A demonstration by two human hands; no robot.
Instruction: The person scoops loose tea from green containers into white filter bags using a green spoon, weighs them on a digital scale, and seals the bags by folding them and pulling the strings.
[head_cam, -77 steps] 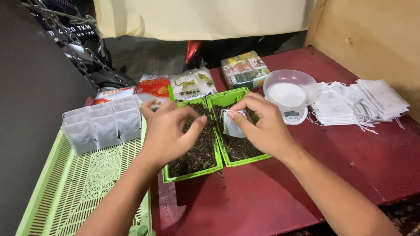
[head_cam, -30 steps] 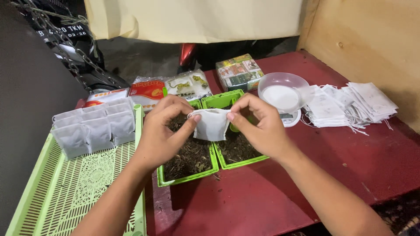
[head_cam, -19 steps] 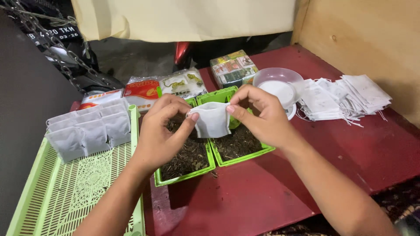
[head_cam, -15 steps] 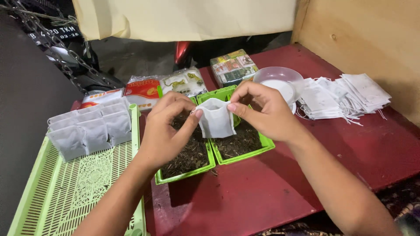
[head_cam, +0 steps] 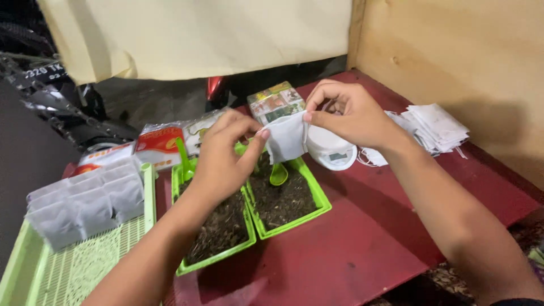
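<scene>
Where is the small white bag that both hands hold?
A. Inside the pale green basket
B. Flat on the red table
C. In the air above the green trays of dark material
C: both hands pinch the white bag by its top corners, above the green trays.

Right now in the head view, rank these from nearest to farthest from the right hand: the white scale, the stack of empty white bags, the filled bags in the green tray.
1. White scale: just below the right hand, partly hidden by it.
2. Stack of empty white bags: to the hand's right, by the wooden wall.
3. Filled bags: far left, in the green tray.
</scene>
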